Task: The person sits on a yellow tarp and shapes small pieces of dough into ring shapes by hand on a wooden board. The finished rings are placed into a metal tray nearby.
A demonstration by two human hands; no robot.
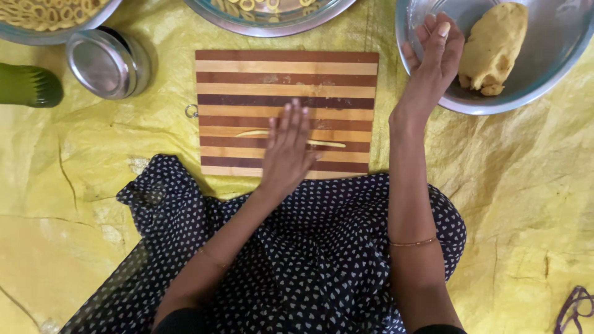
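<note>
- The left hand (288,147) is laid flat and fully open, fingers stretched forward, palm pressed down on a thin rope of dough (328,143); nothing is gripped.
- The rope of dough is seen lying crosswise on the striped wooden cutting board (247,68), its ends poking out on either side of the palm.
- The right hand (436,52) is reached over the rim of a steel bowl (557,55), fingers loosely curled and half open; whether a pinch of dough is held cannot be told.
- A big yellow lump of dough (492,46) is rested inside that bowl, just beside the fingertips.
- The board is set on a crinkled yellow sheet (93,204) spread on the floor, close against a dark dotted skirt (309,266).
- A thin bangle (413,242) is worn on the right forearm.
- A round steel tin (108,62) is placed left of the board, with a green object (28,85) beyond it.
- Two bowls of ring-shaped pieces (43,15) (266,12) are lined along the top edge.
</note>
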